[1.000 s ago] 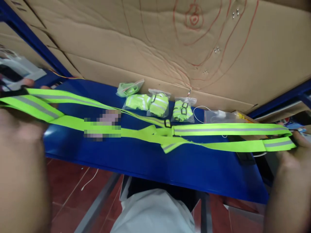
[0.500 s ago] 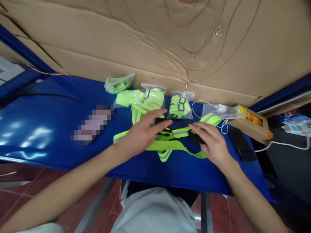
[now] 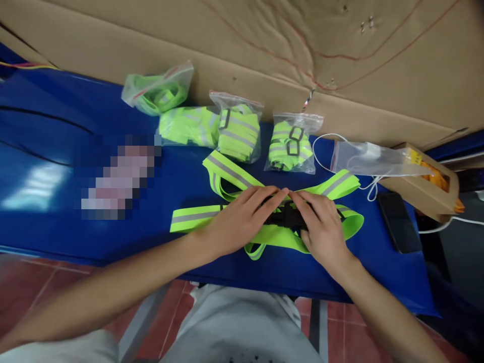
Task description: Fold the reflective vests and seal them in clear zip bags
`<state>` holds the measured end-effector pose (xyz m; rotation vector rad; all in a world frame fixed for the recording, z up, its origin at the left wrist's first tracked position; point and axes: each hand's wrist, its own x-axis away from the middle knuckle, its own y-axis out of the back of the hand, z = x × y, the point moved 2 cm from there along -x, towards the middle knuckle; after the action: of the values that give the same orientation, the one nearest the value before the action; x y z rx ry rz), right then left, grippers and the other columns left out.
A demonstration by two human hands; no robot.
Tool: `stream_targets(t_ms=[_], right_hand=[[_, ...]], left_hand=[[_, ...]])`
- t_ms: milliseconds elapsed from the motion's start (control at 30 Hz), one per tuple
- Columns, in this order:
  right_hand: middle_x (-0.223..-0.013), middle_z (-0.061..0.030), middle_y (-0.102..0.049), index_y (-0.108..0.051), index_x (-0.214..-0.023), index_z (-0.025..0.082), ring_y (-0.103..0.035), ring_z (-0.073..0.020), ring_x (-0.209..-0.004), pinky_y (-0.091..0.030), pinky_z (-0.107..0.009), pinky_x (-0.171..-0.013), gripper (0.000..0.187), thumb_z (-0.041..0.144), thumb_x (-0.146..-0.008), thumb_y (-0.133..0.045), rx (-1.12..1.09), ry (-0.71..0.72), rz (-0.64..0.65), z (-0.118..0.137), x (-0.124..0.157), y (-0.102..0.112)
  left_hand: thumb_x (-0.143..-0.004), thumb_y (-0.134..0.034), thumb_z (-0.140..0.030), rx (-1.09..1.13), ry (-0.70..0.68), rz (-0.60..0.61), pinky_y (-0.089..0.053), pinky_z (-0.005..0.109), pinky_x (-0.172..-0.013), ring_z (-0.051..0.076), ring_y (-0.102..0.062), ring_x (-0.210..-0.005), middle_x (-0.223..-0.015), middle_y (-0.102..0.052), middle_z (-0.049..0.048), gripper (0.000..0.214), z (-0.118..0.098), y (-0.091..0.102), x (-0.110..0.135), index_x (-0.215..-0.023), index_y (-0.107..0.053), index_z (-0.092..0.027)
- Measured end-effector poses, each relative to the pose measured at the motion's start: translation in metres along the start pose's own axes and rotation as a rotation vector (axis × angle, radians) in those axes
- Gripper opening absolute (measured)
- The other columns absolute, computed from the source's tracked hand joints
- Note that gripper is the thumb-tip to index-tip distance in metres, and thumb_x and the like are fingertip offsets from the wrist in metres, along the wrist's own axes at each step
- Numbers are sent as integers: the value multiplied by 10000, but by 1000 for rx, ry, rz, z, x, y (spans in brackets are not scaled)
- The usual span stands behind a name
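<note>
Both hands meet over a black plastic buckle (image 3: 295, 217) on a neon-yellow reflective strap (image 3: 234, 174) with a grey stripe. My left hand (image 3: 245, 217) is closed on the buckle's left part, its fingers partly hiding it. On the other side, my right hand (image 3: 323, 222) grips the right part between thumb and fingers. Loops of the strap spread out left, right and below the hands on the blue table. Whether the two buckle halves are joined, I cannot tell.
Several zip bags (image 3: 291, 146) of folded yellow strap line the cardboard wall (image 3: 159, 45). To the right are an empty clear bag (image 3: 363, 159), a white cable, a cardboard box (image 3: 427, 186) and a black phone (image 3: 399, 222). A pixelated object (image 3: 121, 179) lies left.
My hands have come together from apart, bringing the black buckle parts close to each other. The right strap end has shifted into a loop. The camera view has moved nearer.
</note>
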<state>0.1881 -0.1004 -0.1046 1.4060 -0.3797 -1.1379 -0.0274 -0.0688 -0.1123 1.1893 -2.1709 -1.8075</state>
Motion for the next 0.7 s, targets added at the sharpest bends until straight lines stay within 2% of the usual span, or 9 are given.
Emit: stream_targets(t_ms=[167, 267, 333, 400, 433, 467, 533, 600, 700], right_hand=[[-1360, -189, -642, -294, -1645, 200, -632, -360, -1196, -555, -535, -971, 870, -46, -822, -431, -2, -22, -5, 11, -2, -7], [-1484, -193, -568, -228, -1663, 197, -586, -355, -1330, -552, -542, -1056, 936, -30, -787, -466, -141, -62, -10, 11, -2, -2], [-1493, -165, -565, -253, -1654, 227, -584, -342, -1350, -552, -537, -1082, 943, 9, -774, -511, -285, -115, -20, 9, -1, 9], [-1424, -123, -614, -321, -1629, 278, -621, -326, -1299, -555, -542, -1084, 901, 59, -788, -556, -434, -190, -79, 9, -2, 30], [-1368, -104, -641, -368, -1607, 304, -640, -318, -1262, -559, -543, -1078, 861, 86, -801, -581, -511, -227, -128, 12, -3, 43], [-1317, -87, -658, -417, -1579, 327, -654, -311, -1228, -569, -538, -1066, 820, 116, -813, -619, -593, -261, -173, 15, -5, 57], [-1285, -65, -663, -490, -1535, 368, -666, -302, -1197, -605, -504, -1023, 778, 189, -817, -730, -760, -318, -193, 26, -10, 85], [-1383, -67, -632, -479, -1562, 384, -667, -313, -1224, -638, -481, -982, 826, 322, -812, -820, -897, -352, -91, 37, -15, 108], [-1486, -102, -605, -442, -1606, 361, -706, -351, -1188, -658, -551, -915, 765, 627, -918, -643, -963, -315, 30, 44, -20, 125]], left_hand=[[-953, -387, 10, -37, 28, -1, -516, 484, -1103, 321, -595, -1268, -1423, -594, 229, 656, -15, -7, -2, -1599, -296, -63], [-975, -438, -55, 48, 28, -18, -495, 528, -1101, 353, -570, -1313, -1477, -558, 239, 668, -24, 1, -7, -1619, -267, -91], [-1013, -526, -218, 183, 15, 16, -448, 586, -1145, 382, -503, -1413, -1561, -491, 244, 703, -27, 18, -13, -1641, -224, -126], [-990, -641, -447, 350, 19, 58, -359, 612, -1231, 397, -402, -1520, -1637, -410, 245, 882, -28, 43, -20, -1665, -167, -137], [-937, -709, -531, 434, 40, 74, -332, 588, -1263, 397, -387, -1538, -1657, -393, 239, 1004, -29, 58, -23, -1672, -155, -131], [-890, -773, -541, 510, 76, 112, -344, 544, -1272, 383, -414, -1529, -1664, -400, 215, 1070, -31, 71, -27, -1675, -166, -140], [-861, -830, -454, 672, 166, 114, -450, 478, -1210, 340, -580, -1399, -1557, -567, 121, 869, -37, 95, -34, -1585, -411, -219], [-872, -817, -341, 902, 289, 56, -572, 411, -1067, 288, -710, -1203, -1324, -727, 32, 514, -46, 110, -40, -1346, -640, -253], [-922, -739, -298, 1365, 443, 16, -641, 334, -857, 245, -764, -1017, -1023, -780, -2, 155, -62, 114, -42, -1051, -723, -214]])
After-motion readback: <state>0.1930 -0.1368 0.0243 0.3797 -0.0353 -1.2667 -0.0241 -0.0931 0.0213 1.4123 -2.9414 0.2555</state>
